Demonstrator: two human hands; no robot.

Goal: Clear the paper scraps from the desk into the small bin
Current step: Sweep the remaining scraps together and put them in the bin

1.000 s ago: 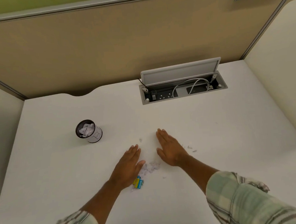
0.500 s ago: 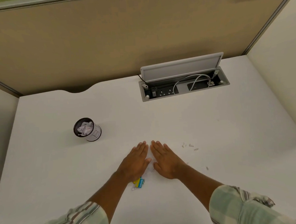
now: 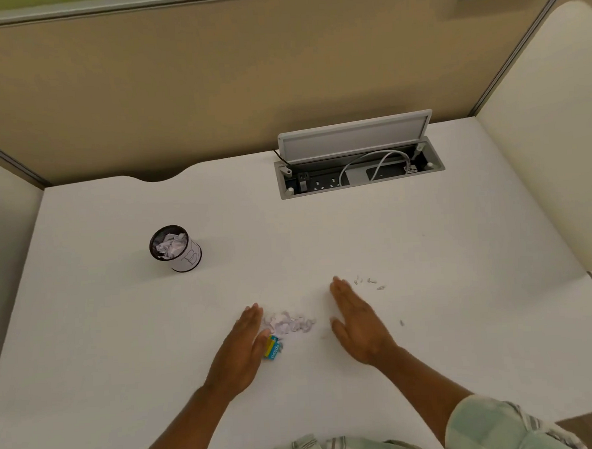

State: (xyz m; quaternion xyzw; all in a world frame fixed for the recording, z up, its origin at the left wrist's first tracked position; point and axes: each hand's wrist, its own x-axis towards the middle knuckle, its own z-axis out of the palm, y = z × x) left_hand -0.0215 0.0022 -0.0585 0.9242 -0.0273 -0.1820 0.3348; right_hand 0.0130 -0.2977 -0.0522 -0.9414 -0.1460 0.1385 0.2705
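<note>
Flat, empty left hand (image 3: pixel 241 350) and right hand (image 3: pixel 356 324) flank scraps (image 3: pixel 289 322) at lower centre; bin (image 3: pixel 176 249) stands apart at centre left of the desk (image 3: pixel 426 251).

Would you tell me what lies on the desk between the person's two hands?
In the head view, a small heap of white paper scraps lies between the left hand and right hand, with a yellow-and-blue piece beside the left hand.

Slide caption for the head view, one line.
Left hand and right hand, both flat, flank a heap of paper scraps on the desk; small bin stands apart, far left.
</note>
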